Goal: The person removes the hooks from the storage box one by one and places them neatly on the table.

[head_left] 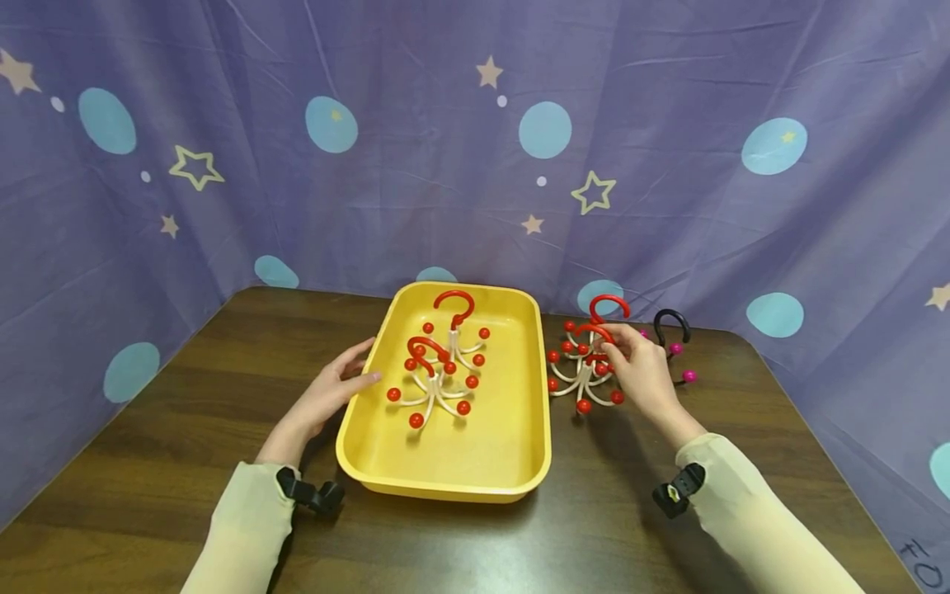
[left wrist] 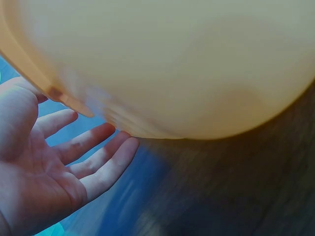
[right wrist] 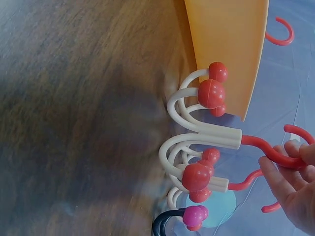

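My left hand holds the left rim of a yellow plastic tray, thumb over the edge and fingers against the outer wall. In the left wrist view those fingertips touch the tray's side. Two hook hangers with red hooks, pale curved arms and red ball tips stand inside: one near the front, another behind it. Right of the tray, my right hand grips the red hook of a matching hanger. Whether its arms touch the table cannot be told. Close behind stands another red-hooked hanger.
A black hook hanger with pink ball tips stands at the back right, partly hidden by my right hand. Everything is on a dark wooden table. A purple curtain with stars and blue ovals hangs behind the table.
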The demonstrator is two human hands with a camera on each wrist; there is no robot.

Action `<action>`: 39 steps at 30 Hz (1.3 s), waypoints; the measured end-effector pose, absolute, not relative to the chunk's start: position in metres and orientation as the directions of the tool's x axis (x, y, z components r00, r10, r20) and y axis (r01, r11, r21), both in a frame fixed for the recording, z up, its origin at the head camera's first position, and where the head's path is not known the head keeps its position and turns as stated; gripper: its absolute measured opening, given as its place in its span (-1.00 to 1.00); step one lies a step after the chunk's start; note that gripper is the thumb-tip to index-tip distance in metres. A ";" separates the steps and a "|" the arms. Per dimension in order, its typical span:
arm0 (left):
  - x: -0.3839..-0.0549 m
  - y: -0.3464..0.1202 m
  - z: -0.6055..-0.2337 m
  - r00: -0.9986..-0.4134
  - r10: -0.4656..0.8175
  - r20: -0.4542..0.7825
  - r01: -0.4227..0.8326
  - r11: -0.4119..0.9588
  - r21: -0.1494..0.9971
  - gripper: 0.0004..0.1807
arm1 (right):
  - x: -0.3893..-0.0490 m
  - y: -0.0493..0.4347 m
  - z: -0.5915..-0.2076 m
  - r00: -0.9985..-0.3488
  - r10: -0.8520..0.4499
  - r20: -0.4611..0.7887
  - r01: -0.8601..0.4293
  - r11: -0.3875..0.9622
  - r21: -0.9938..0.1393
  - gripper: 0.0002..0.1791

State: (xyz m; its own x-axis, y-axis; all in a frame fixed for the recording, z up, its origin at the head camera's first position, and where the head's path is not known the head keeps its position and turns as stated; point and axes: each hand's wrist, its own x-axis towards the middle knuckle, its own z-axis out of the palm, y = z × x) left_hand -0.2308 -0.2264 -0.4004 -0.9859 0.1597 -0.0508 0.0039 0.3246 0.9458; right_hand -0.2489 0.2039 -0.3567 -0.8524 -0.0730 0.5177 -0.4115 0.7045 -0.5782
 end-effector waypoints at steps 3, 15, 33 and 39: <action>-0.231 -0.226 -0.401 -0.985 0.164 -0.052 0.004 0.323 0.946 -0.25 | -0.248 0.204 -0.357 -0.851 -0.076 0.519 -0.413 0.706 -0.575 -0.75; -0.229 -0.225 -0.400 -0.987 0.155 -0.049 0.005 0.333 0.943 -0.27 | -0.246 0.200 -0.351 -0.876 -0.115 0.468 -0.408 0.695 -0.592 -0.69; -0.231 -0.227 -0.402 -0.986 0.159 -0.047 0.007 0.325 0.946 -0.26 | -0.249 0.188 -0.338 -0.828 -0.173 0.533 -0.486 0.695 -0.530 -0.68; -0.231 -0.226 -0.402 -0.987 0.154 -0.044 0.009 0.331 0.944 -0.27 | -0.251 0.169 -0.325 -0.800 -0.224 0.557 -0.538 0.679 -0.500 -0.69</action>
